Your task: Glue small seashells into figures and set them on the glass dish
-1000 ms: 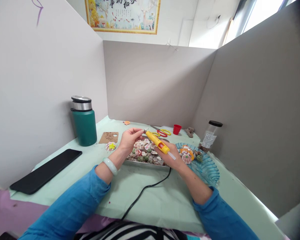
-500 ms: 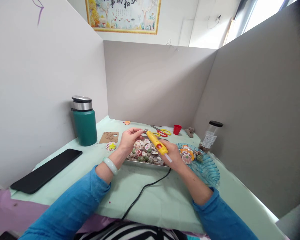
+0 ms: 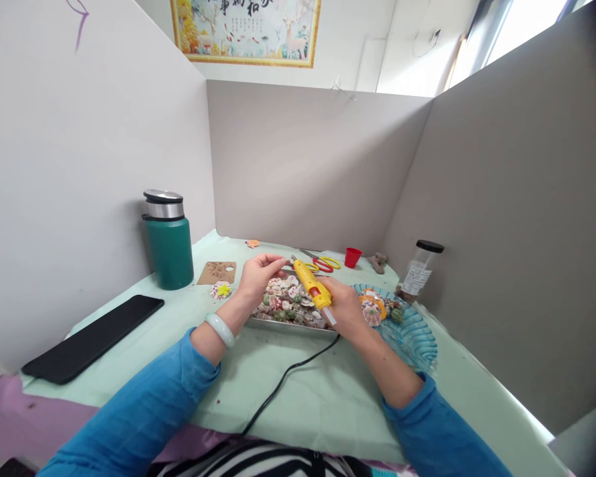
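Note:
My right hand (image 3: pixel 342 306) is wrapped round a yellow hot glue gun (image 3: pixel 310 281), a white glue stick poking out of its back end. The gun's nozzle points up and away, close to the fingertips of my left hand (image 3: pixel 259 275). Those fingertips are pinched together; whatever they hold is too small to name. Below both hands lies a metal tray (image 3: pixel 288 326) filled with many small seashells (image 3: pixel 291 301). A black cord (image 3: pixel 288 372) runs from beneath my right hand to the table's front edge.
Left stand a green bottle (image 3: pixel 169 248), a black phone-like slab (image 3: pixel 97 336), a brown card (image 3: pixel 217 272) and a shell flower (image 3: pixel 221 290). Scissors (image 3: pixel 326 264) and a red cup (image 3: pixel 352 257) lie behind. Right are a blue plate (image 3: pixel 420 338) and a clear jar (image 3: pixel 418 271). Grey panels (image 3: pixel 318 159) enclose the table.
The glue gun has tilted slightly more upright, its nozzle shifting a little to the right of my left fingertips. My left hand has stayed almost in place, still pinched.

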Available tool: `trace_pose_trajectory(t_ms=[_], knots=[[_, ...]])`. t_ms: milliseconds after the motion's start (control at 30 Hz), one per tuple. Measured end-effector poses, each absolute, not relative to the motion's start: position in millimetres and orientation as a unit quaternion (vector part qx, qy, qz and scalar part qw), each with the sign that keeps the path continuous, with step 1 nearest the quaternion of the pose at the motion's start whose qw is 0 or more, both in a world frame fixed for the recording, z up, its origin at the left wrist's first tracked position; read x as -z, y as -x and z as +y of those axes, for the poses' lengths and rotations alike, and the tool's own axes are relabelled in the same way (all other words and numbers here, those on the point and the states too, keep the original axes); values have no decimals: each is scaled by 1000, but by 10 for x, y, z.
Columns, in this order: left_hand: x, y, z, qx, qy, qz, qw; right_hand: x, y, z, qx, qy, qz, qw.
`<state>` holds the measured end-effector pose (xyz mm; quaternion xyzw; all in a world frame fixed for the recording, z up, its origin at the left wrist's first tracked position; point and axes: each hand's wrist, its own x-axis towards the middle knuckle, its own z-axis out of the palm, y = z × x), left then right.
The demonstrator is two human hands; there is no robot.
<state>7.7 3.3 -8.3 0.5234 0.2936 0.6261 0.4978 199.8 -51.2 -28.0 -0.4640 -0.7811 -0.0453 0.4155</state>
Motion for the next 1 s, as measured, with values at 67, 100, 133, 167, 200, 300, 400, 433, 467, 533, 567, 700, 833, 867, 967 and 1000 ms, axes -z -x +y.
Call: trace_pose_trajectory(t_ms=[67,100,133,167,200,300,400,433,467,533,567,700,833,867,967,1000], knots=[[97,-75,41,-626,-528,292,494,275,-1996,-524,48,466,-783,408],[101,-74,43,-626,-530,292,492,275,-1994,-528,51,468,-785,403],[103,-74,44,-626,-531,292,491,275,-1993,-531,55,470,-786,399],[104,-73,44,-626,-531,293,490,277,-1992,-533,60,471,-787,394],[103,-73,44,-627,-530,295,489,279,-1990,-534,65,472,-787,391],[99,-73,45,-627,-530,296,488,286,-1984,-536,77,471,-790,386],[105,-72,58,-627,-530,297,487,289,-1979,-541,90,470,-792,380],[109,-72,64,-627,-529,298,487,289,-1978,-543,94,471,-793,376],[114,-72,71,-628,-529,298,488,290,-1977,-545,99,471,-793,372],[123,-71,82,-629,-527,296,489,291,-1976,-549,109,473,-794,365],[126,-70,87,-630,-526,296,489,293,-1975,-551,114,475,-794,361],[132,-63,95,-630,-530,300,482,300,-1975,-550,133,493,-782,357],[134,-53,102,-632,-541,303,464,302,-1981,-541,147,512,-769,352],[134,-51,103,-632,-542,305,463,302,-1983,-540,149,515,-768,350],[128,-50,99,-629,-542,313,462,302,-1985,-540,154,515,-770,344],[123,-51,94,-628,-542,316,460,303,-1984,-540,156,514,-771,342]])
